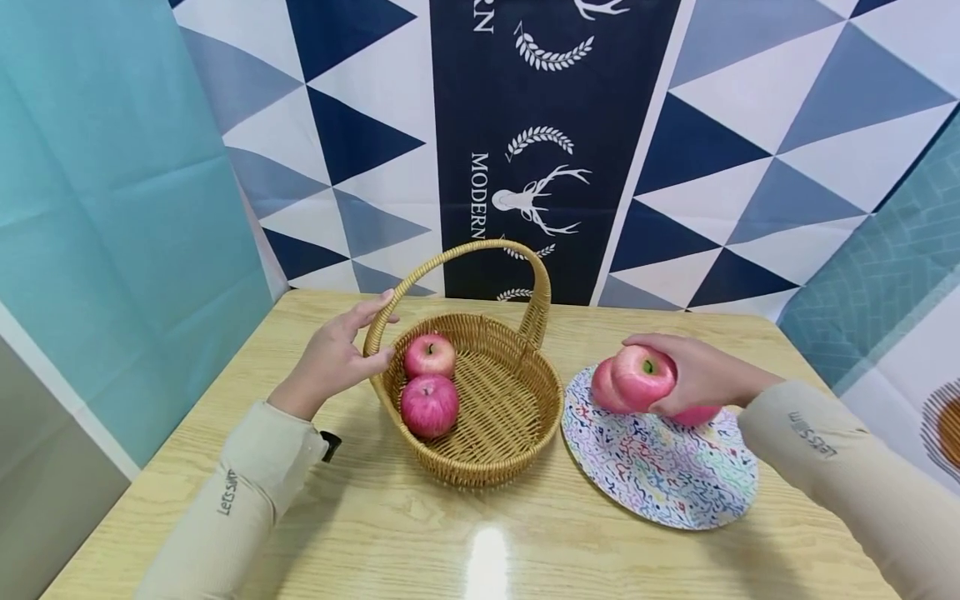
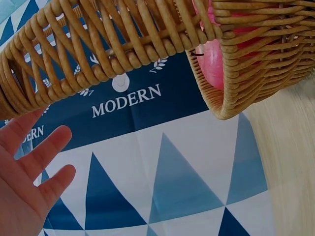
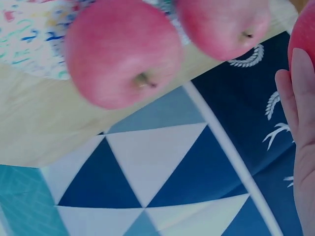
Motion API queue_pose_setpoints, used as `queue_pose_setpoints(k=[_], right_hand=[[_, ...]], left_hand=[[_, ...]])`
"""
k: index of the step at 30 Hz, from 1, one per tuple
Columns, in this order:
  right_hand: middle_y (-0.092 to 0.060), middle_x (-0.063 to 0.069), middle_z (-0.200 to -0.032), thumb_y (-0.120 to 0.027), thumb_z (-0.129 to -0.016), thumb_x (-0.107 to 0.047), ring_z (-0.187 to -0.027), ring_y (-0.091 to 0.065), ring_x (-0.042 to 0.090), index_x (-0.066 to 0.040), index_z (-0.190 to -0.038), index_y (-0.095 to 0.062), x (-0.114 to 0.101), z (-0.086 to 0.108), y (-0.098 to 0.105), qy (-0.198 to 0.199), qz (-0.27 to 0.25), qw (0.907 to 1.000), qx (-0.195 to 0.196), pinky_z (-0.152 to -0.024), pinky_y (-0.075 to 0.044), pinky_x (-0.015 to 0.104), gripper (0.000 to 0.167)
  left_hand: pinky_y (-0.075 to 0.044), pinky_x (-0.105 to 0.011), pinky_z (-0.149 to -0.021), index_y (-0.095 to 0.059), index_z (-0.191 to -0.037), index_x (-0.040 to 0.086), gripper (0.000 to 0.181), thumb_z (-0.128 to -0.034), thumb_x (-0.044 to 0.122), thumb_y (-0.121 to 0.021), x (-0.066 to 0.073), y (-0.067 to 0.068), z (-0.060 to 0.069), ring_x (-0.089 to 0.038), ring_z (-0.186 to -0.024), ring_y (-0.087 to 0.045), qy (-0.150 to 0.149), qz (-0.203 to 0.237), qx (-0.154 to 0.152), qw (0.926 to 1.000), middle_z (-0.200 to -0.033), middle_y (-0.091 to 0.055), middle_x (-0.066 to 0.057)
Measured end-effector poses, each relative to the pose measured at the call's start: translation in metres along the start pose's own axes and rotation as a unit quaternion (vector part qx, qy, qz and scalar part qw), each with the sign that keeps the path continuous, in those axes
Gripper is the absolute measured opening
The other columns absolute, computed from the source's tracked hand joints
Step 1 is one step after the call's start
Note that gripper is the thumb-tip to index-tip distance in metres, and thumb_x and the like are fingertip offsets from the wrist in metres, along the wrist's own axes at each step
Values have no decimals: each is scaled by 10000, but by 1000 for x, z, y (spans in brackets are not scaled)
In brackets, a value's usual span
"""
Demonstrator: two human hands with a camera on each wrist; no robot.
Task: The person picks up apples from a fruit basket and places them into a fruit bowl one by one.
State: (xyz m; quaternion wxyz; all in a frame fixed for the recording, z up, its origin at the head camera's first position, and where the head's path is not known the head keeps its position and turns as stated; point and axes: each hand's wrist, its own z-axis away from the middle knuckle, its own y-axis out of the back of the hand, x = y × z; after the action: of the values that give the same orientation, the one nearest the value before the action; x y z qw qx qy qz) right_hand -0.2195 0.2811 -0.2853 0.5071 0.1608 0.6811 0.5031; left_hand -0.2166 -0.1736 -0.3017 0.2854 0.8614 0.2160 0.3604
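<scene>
My left hand (image 1: 333,354) is at the left side of a wicker basket (image 1: 555,408), its thumb near the rim and fingertips beside the arched handle (image 1: 472,246). In the left wrist view, several fingers (image 2: 56,142) are spread and fairly straight below the handle. Two pink-red apples, one farther back (image 1: 430,356) and one in front (image 1: 430,406), lie in the basket's left half. My right hand (image 1: 701,367) grips another apple (image 1: 641,377) above a round, colourfully patterned plate (image 1: 652,492). Two more apples (image 3: 123,54) (image 3: 224,27) rest there, partly hidden in the head view.
Basket and plate stand side by side on a light wooden table (image 1: 420,542). Behind it hangs a cloth (image 1: 517,108) with triangles and deer prints. A teal panel (image 1: 120,192) borders the left side. A round brown object (image 1: 948,429) shows at the far right.
</scene>
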Motion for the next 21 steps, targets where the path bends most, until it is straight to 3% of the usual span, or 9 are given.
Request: queue_pose_setpoints(k=[5, 12, 21], right_hand=[[-581, 47, -1084, -856, -571, -270, -970, -540, 264, -77, -1262, -509, 8, 23, 7, 17, -217, 9998, 43, -626, -551, 302, 797], [-576, 43, -1085, -861, -581, -245, -936, -538, 102, -62, -1283, -500, 19, 50, 13, -32, -33, 9996, 279, -615, -547, 290, 810], [-577, 112, -1095, -860, -590, -213, -898, -551, 167, 14, -1311, -453, 42, 73, 10, -512, 66, 9981, 349, -600, -541, 287, 858]], left_hand=[[-451, -550, -895, -479, -1377, 20, 671, -747, 27, -707, -1, -2, -2, -373, -1142, -564, -114, -246, 135, 9995, -1084, -685, -151], [-424, -579, -908, -499, -1349, -1, 662, -729, 42, -727, -2, -4, -2, -400, -1129, -557, -370, -369, 347, 9980, -1085, -681, -162], [-425, -583, -901, -485, -1352, 13, 652, -730, -24, -677, -5, -8, 0, -403, -1102, -566, -477, -145, 539, 9973, -1070, -683, -163]])
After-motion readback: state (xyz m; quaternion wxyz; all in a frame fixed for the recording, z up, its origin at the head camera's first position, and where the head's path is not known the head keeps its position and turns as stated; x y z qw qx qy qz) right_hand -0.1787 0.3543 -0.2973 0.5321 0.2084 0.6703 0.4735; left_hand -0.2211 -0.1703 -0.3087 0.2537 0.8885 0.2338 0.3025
